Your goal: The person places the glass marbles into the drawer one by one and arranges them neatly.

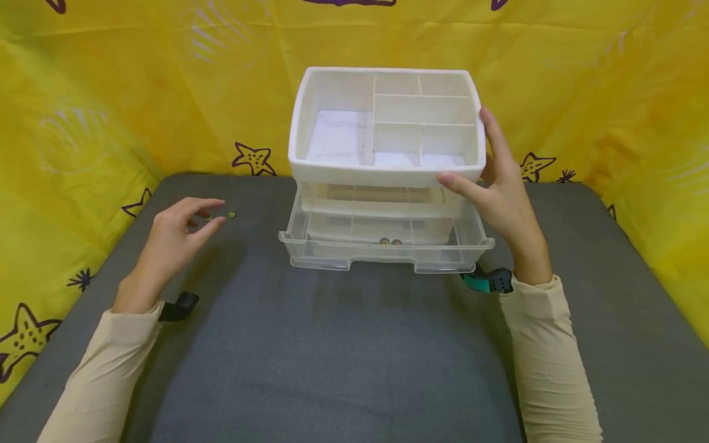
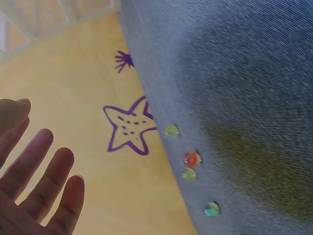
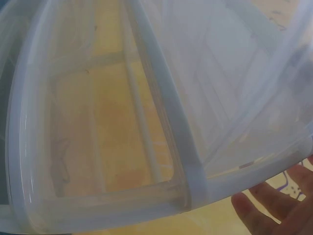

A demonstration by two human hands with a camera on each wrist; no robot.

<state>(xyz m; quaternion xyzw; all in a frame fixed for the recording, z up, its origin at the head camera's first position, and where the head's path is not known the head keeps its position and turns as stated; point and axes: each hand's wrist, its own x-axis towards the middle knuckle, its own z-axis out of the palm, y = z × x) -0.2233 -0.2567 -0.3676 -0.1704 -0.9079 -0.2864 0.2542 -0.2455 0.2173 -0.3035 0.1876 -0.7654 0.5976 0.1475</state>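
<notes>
A white plastic drawer organizer (image 1: 388,175) stands with its clear lower drawer (image 1: 388,253) pulled out toward me. Two marbles (image 1: 396,242) lie in that drawer. My right hand (image 1: 509,197) grips the organizer's right front corner, thumb in front and fingers along the side. To the left, my left hand (image 1: 174,234) hovers with bent, relaxed fingers beside a green marble (image 1: 232,215). The left wrist view has several marbles on the cloth, among them a red one (image 2: 190,159) and a teal one (image 2: 212,209); the fingers (image 2: 61,171) are spread apart from them.
A grey cloth (image 1: 343,357) covers the table. Yellow fabric (image 1: 166,80) with starfish drawings hangs behind and at both sides. The organizer's top has several divided compartments (image 1: 421,111). Each wrist carries a strapped device, a black one (image 1: 180,306) on the left.
</notes>
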